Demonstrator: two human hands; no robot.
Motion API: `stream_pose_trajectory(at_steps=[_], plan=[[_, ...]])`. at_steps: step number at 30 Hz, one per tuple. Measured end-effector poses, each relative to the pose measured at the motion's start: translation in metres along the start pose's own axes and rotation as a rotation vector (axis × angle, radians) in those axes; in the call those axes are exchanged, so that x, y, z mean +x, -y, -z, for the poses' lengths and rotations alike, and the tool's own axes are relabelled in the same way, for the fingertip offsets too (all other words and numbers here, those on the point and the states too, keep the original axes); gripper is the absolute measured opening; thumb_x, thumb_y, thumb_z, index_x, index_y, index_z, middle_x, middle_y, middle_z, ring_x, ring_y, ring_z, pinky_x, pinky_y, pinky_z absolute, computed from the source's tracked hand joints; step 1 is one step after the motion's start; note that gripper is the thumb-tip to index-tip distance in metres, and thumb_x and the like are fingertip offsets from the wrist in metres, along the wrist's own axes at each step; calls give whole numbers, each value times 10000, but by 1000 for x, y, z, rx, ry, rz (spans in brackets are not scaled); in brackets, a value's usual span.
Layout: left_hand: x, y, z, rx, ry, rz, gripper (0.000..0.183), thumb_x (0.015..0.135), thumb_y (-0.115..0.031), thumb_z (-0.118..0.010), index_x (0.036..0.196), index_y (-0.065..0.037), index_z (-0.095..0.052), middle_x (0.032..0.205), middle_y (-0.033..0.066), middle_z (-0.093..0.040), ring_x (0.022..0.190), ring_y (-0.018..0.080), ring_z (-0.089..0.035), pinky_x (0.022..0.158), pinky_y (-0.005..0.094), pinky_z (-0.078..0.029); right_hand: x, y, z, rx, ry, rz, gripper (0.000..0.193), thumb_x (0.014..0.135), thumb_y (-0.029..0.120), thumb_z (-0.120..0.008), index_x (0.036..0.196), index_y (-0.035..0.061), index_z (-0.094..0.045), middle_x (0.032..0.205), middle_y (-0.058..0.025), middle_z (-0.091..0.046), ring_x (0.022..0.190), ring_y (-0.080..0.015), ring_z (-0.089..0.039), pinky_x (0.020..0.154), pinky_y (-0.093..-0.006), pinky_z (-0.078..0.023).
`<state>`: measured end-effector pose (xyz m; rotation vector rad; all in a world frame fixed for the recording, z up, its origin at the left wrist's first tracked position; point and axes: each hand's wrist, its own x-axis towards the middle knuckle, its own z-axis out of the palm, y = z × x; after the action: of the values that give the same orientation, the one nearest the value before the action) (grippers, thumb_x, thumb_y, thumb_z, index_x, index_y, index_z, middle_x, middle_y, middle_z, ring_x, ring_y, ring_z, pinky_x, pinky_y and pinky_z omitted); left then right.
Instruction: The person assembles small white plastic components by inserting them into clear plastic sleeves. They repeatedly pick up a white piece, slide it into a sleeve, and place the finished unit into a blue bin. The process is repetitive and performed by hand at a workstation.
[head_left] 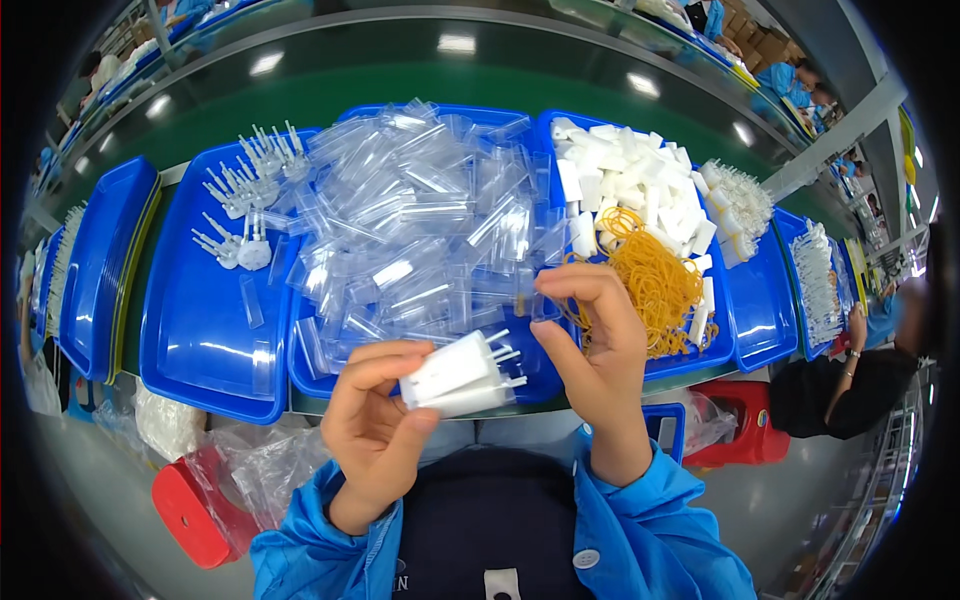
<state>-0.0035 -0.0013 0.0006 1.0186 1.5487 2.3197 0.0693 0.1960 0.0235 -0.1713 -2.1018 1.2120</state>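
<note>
My left hand (375, 425) is closed on a pair of white plastic pieces (455, 375) with thin white rods sticking out to the right. They lie side by side, tilted, with clear plastic about their edges. Thumb and fingertips pinch them at their left end. My right hand (600, 350) is raised to the right of them, thumb and forefinger apart, by the near right edge of a heap of clear plastic sleeves (400, 200). I see nothing gripped in it. Just beyond that hand lies a tangle of amber rubber bands (655, 290), below a heap of white blocks (630, 175).
A blue tray (200, 340) at left holds white rodded pieces (255, 165) and a few sleeves. More blue trays (105, 270) are stacked beyond it. Bundled white rodded parts (735, 205) stand at right. Red stools (205, 510) are below the bench; another person's arm (840, 385) shows at right.
</note>
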Motion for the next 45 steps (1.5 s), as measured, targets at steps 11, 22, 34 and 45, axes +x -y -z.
stream_pose_trajectory(at_steps=[11,22,34,45], plan=[[3,-7,-13,29,101,22,410,743,91,-730,1123,64,-579,1212,209,-487,1117,320,-587,883,390,-584,-26,17,20,423,-47,-195,245,833,-66,-611,1073,-46,-648,1088,-96,-489,838,-96,-538,711,-229,-465],[3,-5,-14,59,97,8,403,752,94,-716,1130,69,-578,1206,212,-492,1106,319,-595,878,378,-584,-33,27,18,403,-55,-116,222,866,-7,-613,1083,-55,-628,1029,-116,-534,831,-136,-553,751,-247,-444],[1,-5,-16,69,55,19,386,753,83,-723,1117,69,-596,1199,206,-503,1089,301,-603,861,360,-582,-33,36,15,223,-27,-100,216,834,-15,-651,1047,-46,-649,1004,-131,-558,798,-143,-576,727,-249,-444],[8,-16,-13,446,189,-51,366,713,47,-732,1075,13,-685,1210,207,-539,1090,298,-576,904,359,-480,-34,30,6,100,-97,17,224,788,-33,-684,1011,-23,-670,952,-126,-590,751,-161,-588,691,-263,-451]])
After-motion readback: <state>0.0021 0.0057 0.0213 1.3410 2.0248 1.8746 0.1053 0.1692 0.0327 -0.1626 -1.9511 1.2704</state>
